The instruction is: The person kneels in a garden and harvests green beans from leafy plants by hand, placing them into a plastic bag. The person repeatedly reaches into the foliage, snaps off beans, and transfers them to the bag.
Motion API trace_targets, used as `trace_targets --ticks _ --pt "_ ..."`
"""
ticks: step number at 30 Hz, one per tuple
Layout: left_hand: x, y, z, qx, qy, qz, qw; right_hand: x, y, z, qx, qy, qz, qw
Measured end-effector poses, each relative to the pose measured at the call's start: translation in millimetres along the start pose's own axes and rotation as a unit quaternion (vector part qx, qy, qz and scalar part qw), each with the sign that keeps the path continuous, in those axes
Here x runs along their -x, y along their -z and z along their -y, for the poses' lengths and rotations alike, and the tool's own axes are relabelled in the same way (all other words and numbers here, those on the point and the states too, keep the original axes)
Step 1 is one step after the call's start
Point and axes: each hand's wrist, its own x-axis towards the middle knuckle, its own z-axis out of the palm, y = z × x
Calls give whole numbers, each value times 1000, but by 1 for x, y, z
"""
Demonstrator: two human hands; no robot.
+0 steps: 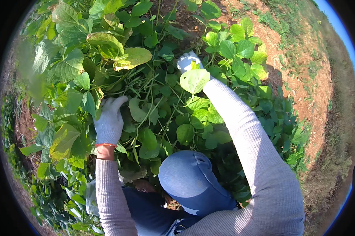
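My left hand (109, 122), in a white knit glove with a red-orange cuff edge, reaches into leafy bean plants at left of centre. Its thumb points right, and leaves cover part of its fingers. Slender green pods (136, 84) hang among the stems just beyond it. Farther out, my right hand (184, 62), also gloved in white, is bent among the foliage with its fingers curled. A broad pale-green leaf (194, 81) overlaps its wrist. Whether either hand grips a stem or pod is hidden.
My knee in blue trousers (192, 180) is raised close against the plants. Reddish bare soil (301, 79) runs along the right, with dry grass (336, 153) beyond it. Yellowing leaves (133, 58) stand between my hands. A pale translucent plastic sheet or bag (91, 197) lies beside my left forearm.
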Motion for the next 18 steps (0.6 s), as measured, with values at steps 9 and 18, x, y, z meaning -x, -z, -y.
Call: trace_targets --ticks 9,18 --pt "-1 -2 2 15 -1 -11 1000 46 52 16 -153 41 -19 987" --pt "1 -4 1 33 -1 14 999 81 68 48 -321 28 -8 947"
